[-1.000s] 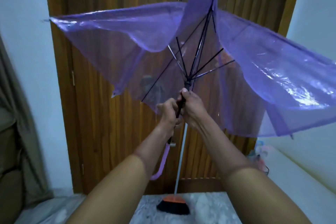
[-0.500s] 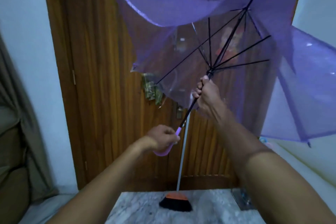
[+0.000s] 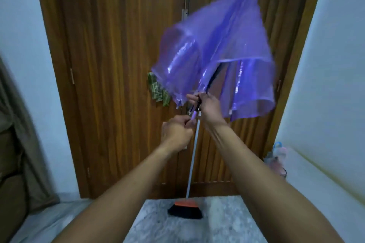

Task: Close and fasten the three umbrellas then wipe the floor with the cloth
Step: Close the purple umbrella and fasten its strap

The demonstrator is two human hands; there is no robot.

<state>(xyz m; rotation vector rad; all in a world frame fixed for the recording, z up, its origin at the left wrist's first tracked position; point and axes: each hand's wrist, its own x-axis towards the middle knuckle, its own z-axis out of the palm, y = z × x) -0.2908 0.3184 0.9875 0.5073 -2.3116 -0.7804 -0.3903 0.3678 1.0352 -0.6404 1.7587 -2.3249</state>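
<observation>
Grips the purple umbrella [image 3: 217, 55] by its handle [image 3: 194, 115] in a tightly curled left hand [image 3: 176, 132]. Pinches the dark shaft [image 3: 198, 104] just above that with the right hand [image 3: 209, 104], fingers bent round it. Holds it tilted, folds hanging loose above the right hand, tip uppermost. Below both hands, a broom [image 3: 187, 209] leaning on the wooden door [image 3: 118, 65].

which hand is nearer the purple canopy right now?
Right. The right hand grips the shaft just under the hem of the purple canopy. The left hand holds the handle lower down, clear of the fabric.
</observation>
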